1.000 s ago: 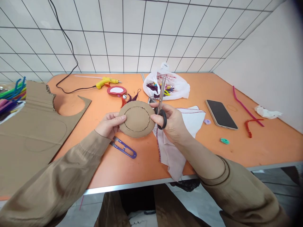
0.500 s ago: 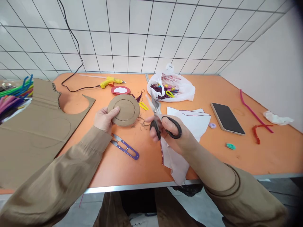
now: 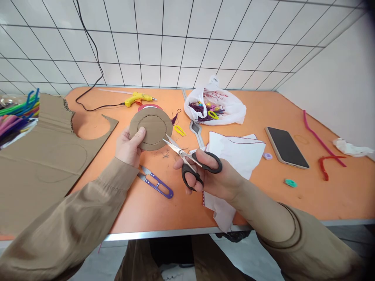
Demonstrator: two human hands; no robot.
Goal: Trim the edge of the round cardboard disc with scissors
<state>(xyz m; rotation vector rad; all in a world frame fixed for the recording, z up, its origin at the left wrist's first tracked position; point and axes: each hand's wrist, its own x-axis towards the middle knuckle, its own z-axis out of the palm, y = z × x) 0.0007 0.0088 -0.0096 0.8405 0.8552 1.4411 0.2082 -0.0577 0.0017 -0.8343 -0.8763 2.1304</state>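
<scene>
Pinched between thumb and fingers of my left hand [image 3: 128, 147] is a round cardboard disc [image 3: 155, 127], with a smaller dark circle marked or cut within its rim. My right hand [image 3: 215, 177] has its fingers through the black handles of a pair of scissors [image 3: 181, 152]. Their blades are parted, and the tips reach the disc's lower right edge; whether they touch it I cannot tell. Beneath my hands lie purple thread snips [image 3: 156, 182] and small dark scraps [image 3: 166, 155]. A white cloth with red stitching [image 3: 234, 150] lies partly under my right forearm.
A cut cardboard sheet [image 3: 43, 156] covers the left side, with pipe cleaners [image 3: 19, 121] beyond. Toward the wall are a yellow glue gun [image 3: 137, 99] with its cord and a plastic bag [image 3: 231, 105] of thread. A phone [image 3: 287, 147] lies at right.
My right hand has swung the scissors from pointing up and away to pointing left at the disc. The disc has shifted slightly left and now covers more of the red round piece behind.
</scene>
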